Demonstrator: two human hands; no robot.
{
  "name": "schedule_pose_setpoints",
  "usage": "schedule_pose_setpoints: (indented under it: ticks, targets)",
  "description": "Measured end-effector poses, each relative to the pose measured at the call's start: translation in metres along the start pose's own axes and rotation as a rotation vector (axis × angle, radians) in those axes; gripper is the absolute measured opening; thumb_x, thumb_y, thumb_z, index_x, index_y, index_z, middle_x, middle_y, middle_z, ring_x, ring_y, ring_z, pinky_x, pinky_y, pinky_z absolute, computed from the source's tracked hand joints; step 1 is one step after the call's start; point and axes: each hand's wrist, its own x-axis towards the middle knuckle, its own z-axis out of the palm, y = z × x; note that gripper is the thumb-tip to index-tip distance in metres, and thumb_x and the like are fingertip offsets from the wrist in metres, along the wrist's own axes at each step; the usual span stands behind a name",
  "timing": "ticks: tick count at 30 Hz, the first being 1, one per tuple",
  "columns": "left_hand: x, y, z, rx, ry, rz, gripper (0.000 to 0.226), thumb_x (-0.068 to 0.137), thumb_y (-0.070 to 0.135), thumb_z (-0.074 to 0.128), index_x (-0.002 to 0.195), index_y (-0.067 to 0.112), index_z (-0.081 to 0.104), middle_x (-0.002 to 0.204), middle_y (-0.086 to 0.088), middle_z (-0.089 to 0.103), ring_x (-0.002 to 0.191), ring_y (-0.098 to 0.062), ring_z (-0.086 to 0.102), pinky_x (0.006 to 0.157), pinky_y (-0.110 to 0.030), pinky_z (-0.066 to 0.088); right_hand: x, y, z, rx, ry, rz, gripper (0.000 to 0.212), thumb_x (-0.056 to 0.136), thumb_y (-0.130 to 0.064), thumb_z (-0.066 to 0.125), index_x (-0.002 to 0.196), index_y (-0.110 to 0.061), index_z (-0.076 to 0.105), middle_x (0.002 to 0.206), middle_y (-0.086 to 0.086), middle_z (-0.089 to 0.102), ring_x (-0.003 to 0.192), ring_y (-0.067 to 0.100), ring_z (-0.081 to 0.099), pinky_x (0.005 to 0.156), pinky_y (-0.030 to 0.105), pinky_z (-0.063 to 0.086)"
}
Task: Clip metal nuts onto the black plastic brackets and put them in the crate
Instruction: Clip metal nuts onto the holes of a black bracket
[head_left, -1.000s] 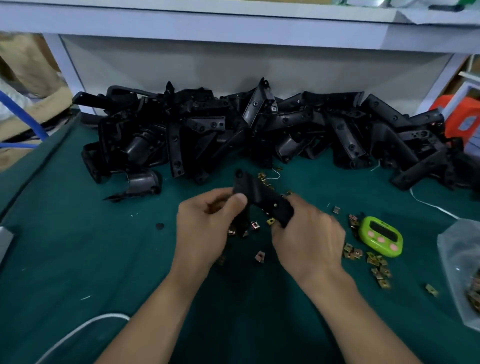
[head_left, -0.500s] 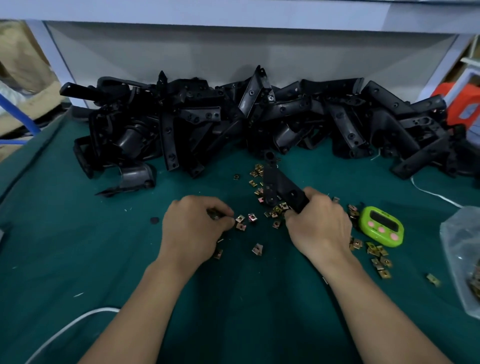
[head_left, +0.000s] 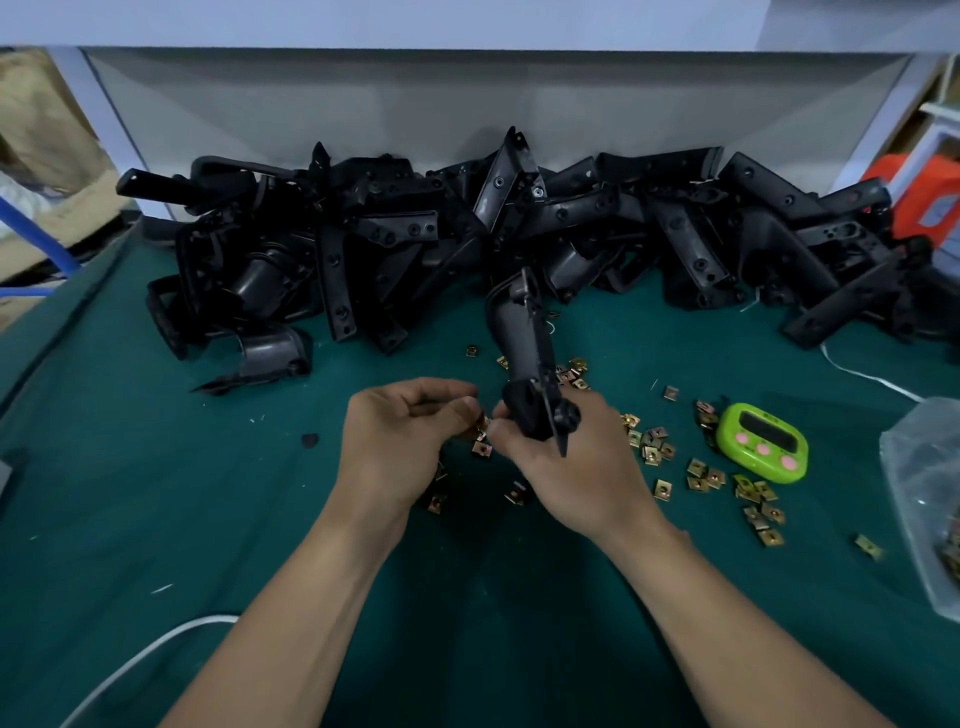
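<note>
The right hand (head_left: 571, 467) grips the lower end of a black plastic bracket (head_left: 524, 353), its fingers (head_left: 597, 408) curled round it, holding it upright above the middle of the green counter (head_left: 156, 493). Just beside it, the left hand (head_left: 400, 447) pinches a small metal nut (head_left: 480, 422) in curled fingers. Loose nuts (head_left: 654, 447) lie scattered beneath and to the right, near a green timer (head_left: 761, 441). A pile of brackets (head_left: 395, 234) lines the counter's far edge.

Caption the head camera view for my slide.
Right hand holds a black bracket; left hand pinches a metal nut beside it, over loose nuts on green cloth.
</note>
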Motion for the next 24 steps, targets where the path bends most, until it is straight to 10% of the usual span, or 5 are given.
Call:
schedule_pose_setpoints:
  ticks: [5, 14, 24]
  targets:
    - [-0.001, 0.001, 0.002, 0.016, -0.060, 0.059, 0.023, 0.083, 0.002, 0.080, 0.081, 0.025, 0.083, 0.077, -0.004, 0.078, 0.071, -0.011, 0.074, 0.067, -0.016, 0.054, 0.004, 0.007, 0.002, 0.168, -0.014, 0.104, 0.015, 0.083, -0.015, 0.073, 0.069, -0.013, 0.066, 0.054, -0.008, 0.055, 0.052, 0.009, 0.051, 0.050, 0.020, 0.040]
    - [-0.005, 0.007, -0.008, 0.530, -0.205, 0.312, 0.027, 0.075, 0.012, 0.084, 0.087, 0.036, 0.081, 0.079, 0.023, 0.075, 0.076, 0.001, 0.072, 0.067, -0.016, 0.055, 0.007, 0.012, -0.009, 0.371, -0.082, 0.264, 0.022, 0.076, -0.021, 0.075, 0.069, -0.002, 0.066, 0.048, 0.005, 0.051, 0.042, 0.019, 0.041, 0.041, 0.027, 0.035]
    - [-0.004, 0.005, -0.008, 0.459, -0.179, 0.254, 0.023, 0.076, 0.011, 0.085, 0.076, 0.034, 0.080, 0.070, 0.018, 0.075, 0.066, 0.004, 0.070, 0.058, -0.007, 0.047, 0.008, 0.013, -0.010, 0.424, -0.091, 0.155, 0.018, 0.081, 0.004, 0.077, 0.076, -0.013, 0.075, 0.064, 0.008, 0.067, 0.050, 0.021, 0.059, 0.052, 0.025, 0.048]
